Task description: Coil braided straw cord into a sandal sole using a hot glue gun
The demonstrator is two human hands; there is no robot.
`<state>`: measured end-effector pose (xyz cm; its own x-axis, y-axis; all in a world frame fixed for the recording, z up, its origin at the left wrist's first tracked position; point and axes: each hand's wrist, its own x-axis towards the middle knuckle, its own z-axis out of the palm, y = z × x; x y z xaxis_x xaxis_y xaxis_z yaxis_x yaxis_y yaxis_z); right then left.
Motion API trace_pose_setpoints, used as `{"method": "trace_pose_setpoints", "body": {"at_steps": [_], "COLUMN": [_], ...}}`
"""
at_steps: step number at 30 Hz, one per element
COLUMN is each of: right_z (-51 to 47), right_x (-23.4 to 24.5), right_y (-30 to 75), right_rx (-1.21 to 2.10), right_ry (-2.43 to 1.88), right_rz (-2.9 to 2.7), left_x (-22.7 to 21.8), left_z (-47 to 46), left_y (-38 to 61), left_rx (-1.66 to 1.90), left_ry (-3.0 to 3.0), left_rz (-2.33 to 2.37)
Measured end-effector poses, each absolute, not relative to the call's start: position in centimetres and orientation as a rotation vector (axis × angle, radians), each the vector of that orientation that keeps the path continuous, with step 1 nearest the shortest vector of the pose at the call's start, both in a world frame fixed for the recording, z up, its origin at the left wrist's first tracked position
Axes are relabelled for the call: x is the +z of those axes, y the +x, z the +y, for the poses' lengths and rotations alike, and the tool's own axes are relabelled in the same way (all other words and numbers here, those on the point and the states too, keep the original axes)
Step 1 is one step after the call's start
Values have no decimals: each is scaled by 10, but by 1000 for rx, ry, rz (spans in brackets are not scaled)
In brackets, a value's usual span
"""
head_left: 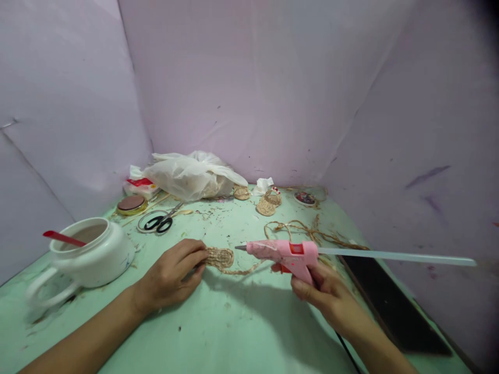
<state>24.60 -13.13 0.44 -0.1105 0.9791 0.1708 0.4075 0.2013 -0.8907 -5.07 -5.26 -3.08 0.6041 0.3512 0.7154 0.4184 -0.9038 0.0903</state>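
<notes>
My right hand (325,293) grips the handle of a pink hot glue gun (283,253). Its nozzle points left toward a small oval coil of jute rope (220,257) lying on the green table (234,332). A long clear glue stick (397,256) juts out of the gun's back to the right. My left hand (171,278) rests on the table, its curled fingertips pressing the left edge of the jute coil. A loose strand trails from the coil toward the gun.
A white lidless jar with a red stick (88,254) stands at the left. Black scissors (159,222), a round tin lid (131,204), a white plastic bag (191,175), small woven jute pieces (268,203) and loose jute cord (307,231) lie farther back. Lilac walls enclose the table.
</notes>
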Motion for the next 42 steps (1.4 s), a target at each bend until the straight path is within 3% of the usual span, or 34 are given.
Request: {"method": "trace_pose_setpoints", "body": {"at_steps": [42], "right_z": [-131], "right_x": [2], "right_y": [249], "right_rx": [989], "right_ry": [-1366], "right_rz": [-1658], "left_x": [-30], "left_z": [-54], "left_y": [-51], "left_rx": [-1154], "left_ry": [-2684], "left_rz": [-491]}}
